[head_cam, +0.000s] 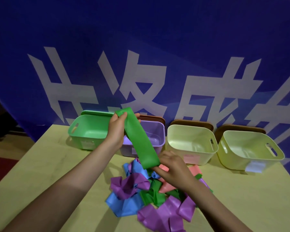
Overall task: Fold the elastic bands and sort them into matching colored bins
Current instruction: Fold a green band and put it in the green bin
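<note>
Four bins: they stand in a row behind the pile of bands [151,193], against the blue banner [141,39].
Table [233,198]: pale wood, carrying everything.
Green bin [89,131]: farthest left behind the pile, nothing visible inside.
Purple bin [153,133]: directly behind the pile, partly hidden by the stretched band.
Two cream bins [191,141] and [249,148]: to the right behind the pile, each with a small coloured label.
Pile of bands: loose purple, blue, green and pink loops, tangled together.
Green band [141,139]: held taut in the air above the pile's back edge, slanting up toward the green bin.
Left hand [117,126]: fingers curled round the band's upper end, near the green bin's rim.
Right hand [172,166]: pinches the lower end just over the pile (thumb side hidden).
Doing the fold well: I judge the ends should be brought together with edges aligned while tension is eased slowly, so the band does not snap back, then dropped into the green bin.
</note>
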Action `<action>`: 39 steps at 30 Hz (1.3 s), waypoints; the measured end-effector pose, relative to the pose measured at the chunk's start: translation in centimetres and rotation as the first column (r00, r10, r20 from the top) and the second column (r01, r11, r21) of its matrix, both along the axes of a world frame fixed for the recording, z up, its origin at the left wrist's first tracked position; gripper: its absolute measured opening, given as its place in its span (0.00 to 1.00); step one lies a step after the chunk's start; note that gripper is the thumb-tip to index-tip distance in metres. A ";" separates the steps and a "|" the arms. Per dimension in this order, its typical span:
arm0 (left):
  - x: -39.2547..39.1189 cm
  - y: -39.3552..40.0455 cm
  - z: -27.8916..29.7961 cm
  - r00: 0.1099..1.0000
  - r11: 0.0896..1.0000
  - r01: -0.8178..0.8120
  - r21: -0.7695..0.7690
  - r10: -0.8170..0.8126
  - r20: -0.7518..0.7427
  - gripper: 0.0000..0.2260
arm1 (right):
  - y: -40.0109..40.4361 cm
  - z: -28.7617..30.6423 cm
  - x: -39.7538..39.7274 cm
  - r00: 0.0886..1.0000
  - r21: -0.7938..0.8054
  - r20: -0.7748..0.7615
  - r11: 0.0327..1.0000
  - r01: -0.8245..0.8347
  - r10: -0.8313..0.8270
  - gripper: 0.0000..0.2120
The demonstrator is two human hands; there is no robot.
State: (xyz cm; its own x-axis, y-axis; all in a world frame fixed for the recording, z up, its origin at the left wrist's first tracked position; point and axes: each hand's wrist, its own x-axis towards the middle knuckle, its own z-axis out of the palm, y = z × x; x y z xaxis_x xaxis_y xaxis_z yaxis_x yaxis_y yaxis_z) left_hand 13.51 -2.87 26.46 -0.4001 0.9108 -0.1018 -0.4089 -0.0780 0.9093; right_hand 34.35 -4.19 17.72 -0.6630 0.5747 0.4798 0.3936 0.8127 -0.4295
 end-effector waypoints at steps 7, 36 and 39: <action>-1.9 1.8 -1.3 0.999 0.999 -0.024 -0.027 0.025 0.043 0.06 | 0.8 -0.8 -0.1 0.984 -0.243 -0.103 0.963 0.116 -0.144 0.09; -7.3 -1.0 -21.5 0.934 0.885 -0.035 0.465 -0.136 0.330 0.17 | -1.1 -18.6 -3.1 0.780 -0.344 -0.611 0.932 -0.112 -0.132 0.10; -7.3 -1.9 -22.8 0.943 0.915 -0.040 0.401 -0.098 0.319 0.18 | -2.1 -17.4 -3.2 0.716 -0.328 -0.687 0.931 -0.157 -0.122 0.09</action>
